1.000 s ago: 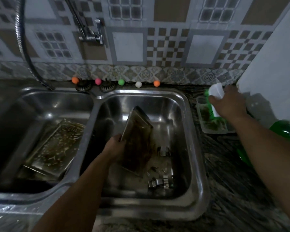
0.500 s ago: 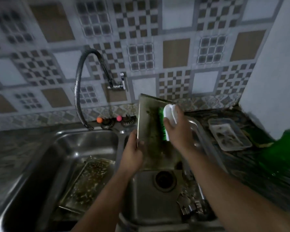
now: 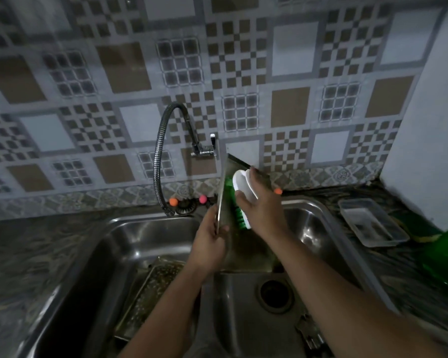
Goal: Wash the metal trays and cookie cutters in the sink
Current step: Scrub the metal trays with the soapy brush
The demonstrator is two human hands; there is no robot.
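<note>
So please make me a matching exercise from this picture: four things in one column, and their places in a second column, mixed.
Things:
1. scrub brush
2. held tray
3. second tray
4. plastic container

Places:
A. lying in the left basin
B. on the counter, right of the sink
C. in the right hand, against a tray
D. upright over the sink, in the left hand

Pairs: 1-C, 2-D, 3-A, 4-B
</note>
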